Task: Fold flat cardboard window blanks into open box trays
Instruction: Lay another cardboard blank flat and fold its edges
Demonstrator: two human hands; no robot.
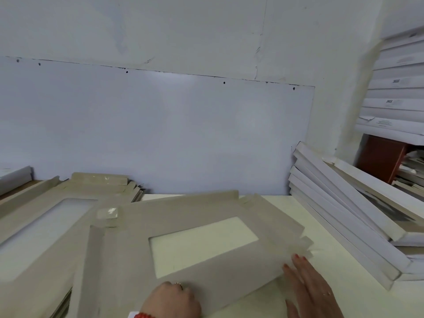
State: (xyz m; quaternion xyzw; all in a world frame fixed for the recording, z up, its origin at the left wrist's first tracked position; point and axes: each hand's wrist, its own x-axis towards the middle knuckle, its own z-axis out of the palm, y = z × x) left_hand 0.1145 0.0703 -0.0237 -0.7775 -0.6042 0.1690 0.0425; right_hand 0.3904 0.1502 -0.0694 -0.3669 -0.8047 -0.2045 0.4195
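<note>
A stack of flat blanks point(52, 216) waits at the left of the table point(321, 283), grey cardboard with window cut-outs, none of those showing yet folded. Just right of it, overlapping its edge, one blank point(183, 228) lies in the middle of the table with its window facing up. Its left flap point(95, 253) appears raised along the crease, while the far and right flaps lie low or only slightly lifted; motion blur leaves the corner tabs unclear. By that reading this tray is at an early stage, with most walls yet to stand and the corners yet to lock.

The left hand point(171, 299) sits at the near edge of the blank, fingers curled down onto the cardboard; whether it pinches the edge or merely presses on it cannot be told. The right hand point(309, 285) lies flat, fingers straight and spread, its fingertips point(297, 257) touching the blank's near right corner.

Further right, a leaning pile of white boxes point(344, 216) rests against the wall panel point(160, 134), apparently finished work, though this view does not show if they are trays from this job. Shelves of more white boxes point(399, 88) rise at the far right. The pile stands near the blank's right side, so folding that flap may be cramped.
</note>
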